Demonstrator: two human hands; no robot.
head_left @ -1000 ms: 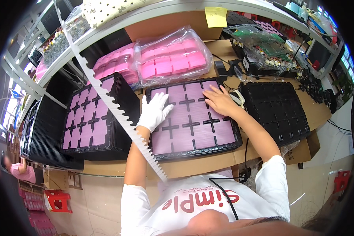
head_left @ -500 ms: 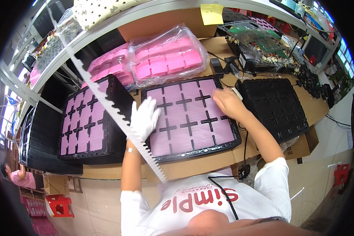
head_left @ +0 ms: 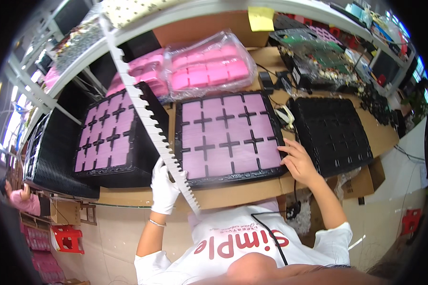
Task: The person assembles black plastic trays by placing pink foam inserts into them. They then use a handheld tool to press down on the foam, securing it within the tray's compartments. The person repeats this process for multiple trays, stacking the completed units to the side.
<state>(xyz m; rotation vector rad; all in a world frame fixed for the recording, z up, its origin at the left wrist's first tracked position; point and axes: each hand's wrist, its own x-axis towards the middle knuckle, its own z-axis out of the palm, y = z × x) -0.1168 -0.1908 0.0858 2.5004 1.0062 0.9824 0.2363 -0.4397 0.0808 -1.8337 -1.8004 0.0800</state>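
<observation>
In front of me lies a black plastic tray [head_left: 229, 179] with pink sheet pieces set between its cross-shaped dividers. At its near left corner is my left hand [head_left: 164, 194], in a white glove, its fingers stretched out and partly hidden behind a long white toothed strip [head_left: 150, 124]. That strip slants across the view from upper left to my shirt. My right hand [head_left: 299, 164], bare, lies at the tray's right edge with fingers apart, fingertips touching the rim.
To the left stands a stack of black trays [head_left: 150, 111] with pink pieces on top, and beyond it more stacked trays [head_left: 64, 156]. A black tray [head_left: 333, 133] lies right. Behind are bagged pink foam pieces [head_left: 209, 66] and circuit boards [head_left: 318, 57]; a shelf edge crosses above.
My left hand has slid from the tray's left side down to its near left corner. My right hand has come down from the upper right edge to lower on the right side.
</observation>
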